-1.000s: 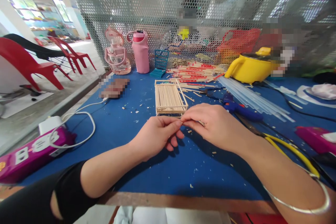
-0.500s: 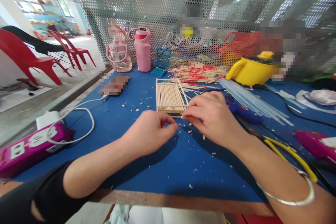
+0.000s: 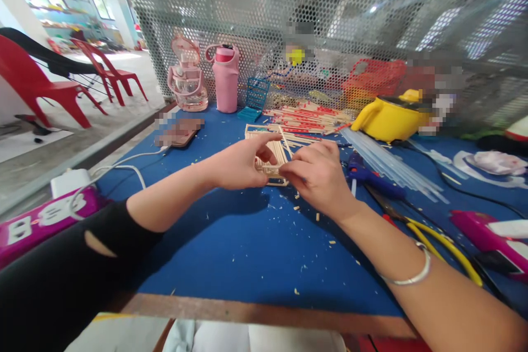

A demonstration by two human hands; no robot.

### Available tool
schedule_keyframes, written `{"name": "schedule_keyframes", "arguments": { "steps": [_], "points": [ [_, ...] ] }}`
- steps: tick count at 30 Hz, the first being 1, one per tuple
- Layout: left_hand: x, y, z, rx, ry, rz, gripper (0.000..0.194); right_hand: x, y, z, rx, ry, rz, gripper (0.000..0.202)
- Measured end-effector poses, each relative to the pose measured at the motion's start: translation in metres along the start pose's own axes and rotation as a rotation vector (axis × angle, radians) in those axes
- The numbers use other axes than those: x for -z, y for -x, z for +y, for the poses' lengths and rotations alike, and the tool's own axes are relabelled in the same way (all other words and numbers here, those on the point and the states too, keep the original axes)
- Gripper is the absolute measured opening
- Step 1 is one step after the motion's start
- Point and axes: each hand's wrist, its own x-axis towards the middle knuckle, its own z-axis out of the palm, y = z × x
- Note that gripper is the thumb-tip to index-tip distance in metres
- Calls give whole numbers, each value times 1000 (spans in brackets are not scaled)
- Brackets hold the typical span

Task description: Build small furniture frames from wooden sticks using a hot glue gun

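A small frame of thin wooden sticks [image 3: 281,149] lies on the blue table, partly hidden behind my hands. My left hand [image 3: 247,162] reaches over its left and front part, thumb and fingers apart, with nothing visible between them. At the front right corner of the frame is my right hand [image 3: 315,173], its thumb and fingertips pinched together; what they hold is too small to make out. Behind the frame lies a pile of loose sticks with red marks [image 3: 309,121].
A glue gun [image 3: 371,176], clear glue sticks [image 3: 388,162], yellow-handled pliers [image 3: 447,242] and a yellow pot [image 3: 390,119] lie to the right. At the left are a phone [image 3: 181,132], a purple power strip [image 3: 49,220] and a pink bottle [image 3: 226,82].
My left hand has moved up and forward over the stick frame, and its fingers have spread. The right hand stays at the frame's corner, slightly shifted, still pinching. The view has shifted slightly.
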Motion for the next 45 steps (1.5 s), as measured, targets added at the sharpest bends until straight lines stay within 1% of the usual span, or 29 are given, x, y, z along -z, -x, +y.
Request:
{"name": "schedule_keyframes", "arguments": {
  "steps": [3, 7, 13, 18, 22, 25, 29, 36, 41, 45],
  "points": [
    [-9, 6, -5, -29, 3, 43, 82, -5, -1, 1, 16, -15, 49, 22],
    [-14, 7, -11, -30, 25, 78, 81, -9, -1, 3, 42, -33, 119, 20],
    [-19, 7, -10, -51, 61, 145, 75, -10, 0, 4, 60, -31, 133, 18],
    [-22, 6, -10, -21, 76, 183, 74, -9, 0, 4, 66, -24, 130, 18],
    [-25, 4, -12, -4, 102, 225, 70, -9, 1, 3, 24, -41, 106, 15],
    [-26, 3, -11, 25, 111, 232, 69, -10, 2, 2, -52, -77, 97, 12],
    [-26, 4, -11, 33, 103, 230, 68, -11, 2, 1, -127, -132, 47, 17],
    [-28, 2, -12, 18, 102, 223, 63, -12, 1, 1, -137, -201, 19, 10],
    [-28, 3, -13, 10, 108, 217, 62, -13, 0, 3, -150, -214, 2, 12],
    [-28, 3, -14, -2, 120, 206, 64, -15, 1, 5, -170, -217, 12, 17]
  ]
}}
